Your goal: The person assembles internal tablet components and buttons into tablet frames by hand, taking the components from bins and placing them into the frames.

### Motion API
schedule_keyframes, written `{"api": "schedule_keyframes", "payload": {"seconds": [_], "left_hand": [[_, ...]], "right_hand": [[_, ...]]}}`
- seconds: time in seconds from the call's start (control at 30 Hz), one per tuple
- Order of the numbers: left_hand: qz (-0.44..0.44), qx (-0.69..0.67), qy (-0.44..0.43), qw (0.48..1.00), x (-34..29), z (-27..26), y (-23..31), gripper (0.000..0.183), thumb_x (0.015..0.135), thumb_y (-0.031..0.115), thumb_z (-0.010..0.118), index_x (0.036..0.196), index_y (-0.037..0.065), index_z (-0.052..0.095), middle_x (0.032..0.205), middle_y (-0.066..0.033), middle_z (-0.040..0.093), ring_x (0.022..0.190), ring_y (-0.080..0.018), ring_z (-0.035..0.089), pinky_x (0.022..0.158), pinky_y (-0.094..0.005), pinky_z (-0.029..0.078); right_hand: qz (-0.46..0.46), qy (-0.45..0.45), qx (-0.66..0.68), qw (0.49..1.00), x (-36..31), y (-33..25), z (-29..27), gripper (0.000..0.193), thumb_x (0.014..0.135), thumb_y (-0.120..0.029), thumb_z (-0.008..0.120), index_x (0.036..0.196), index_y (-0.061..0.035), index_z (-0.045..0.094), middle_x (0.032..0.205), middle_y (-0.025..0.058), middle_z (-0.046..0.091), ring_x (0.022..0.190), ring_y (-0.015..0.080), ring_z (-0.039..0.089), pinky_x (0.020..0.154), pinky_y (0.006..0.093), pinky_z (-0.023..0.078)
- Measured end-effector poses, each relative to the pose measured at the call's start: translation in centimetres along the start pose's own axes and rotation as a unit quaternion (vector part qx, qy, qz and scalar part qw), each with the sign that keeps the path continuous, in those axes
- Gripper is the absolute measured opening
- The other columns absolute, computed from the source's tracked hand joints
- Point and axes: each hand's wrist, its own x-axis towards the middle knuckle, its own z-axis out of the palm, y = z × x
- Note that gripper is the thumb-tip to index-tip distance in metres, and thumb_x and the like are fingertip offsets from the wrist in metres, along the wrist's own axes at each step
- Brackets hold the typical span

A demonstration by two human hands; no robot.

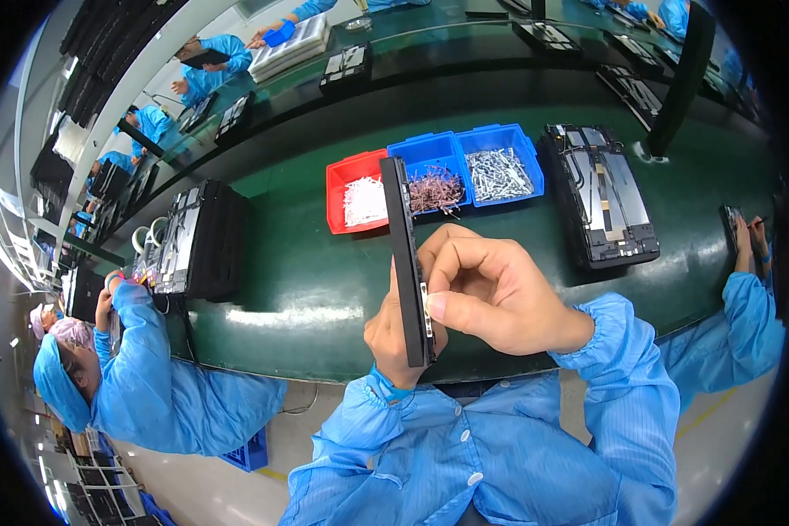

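Note:
My left hand point(382, 337) holds a black, flat, tablet-like unit point(401, 237) on edge, gripping it near its lower end; its fingers are partly hidden behind it. The unit stands nearly upright, seen almost edge-on, its inner face toward the right. My right hand point(513, 302) is closed in a pinch, its thumb tip at a small silver strip point(427, 309) on that face. Whatever lies between the right fingers is too hidden to make out. Beyond the unit are a red bin point(334, 197) with small white pieces and two blue bins point(530, 156), with pinkish-brown and silver pieces.
A stack of similar units point(609, 197) stands on the green table point(302, 302) at right, another stack point(206, 237) at left. A conveyor point(456, 83) carrying units runs behind. A black post point(682, 88) rises at back right. Co-workers in blue sit on both sides.

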Motion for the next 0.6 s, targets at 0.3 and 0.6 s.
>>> {"api": "schedule_keyframes", "payload": {"seconds": [0.3,0.6], "left_hand": [[0.055,0.018,0.033,0.998,0.52,0.45,0.22,0.055,0.084,0.011,0.069,0.132,-0.012,0.053,0.084,-0.0147,0.07,0.065,-0.0244,0.071,0.055,-0.0306,0.056],[0.053,0.037,0.002,0.998,0.62,0.22,0.78,0.055,0.085,0.009,0.067,0.132,-0.014,0.051,0.09,-0.0185,0.071,0.069,-0.0263,0.072,0.056,-0.0317,0.056]], "right_hand": [[0.006,0.017,0.021,1.0,-0.12,0.1,-0.06,0.01,0.087,-0.004,0.066,0.082,-0.0009,0.058,0.101,0.0078,0.051,0.091,0.0119,0.053,0.081,0.0264,0.046],[0.002,0.014,-0.016,1.0,-0.1,-0.08,-0.32,0.01,0.086,-0.003,0.066,0.08,-0.0009,0.058,0.1,0.0072,0.051,0.089,0.0112,0.053,0.079,0.0262,0.047]]}}
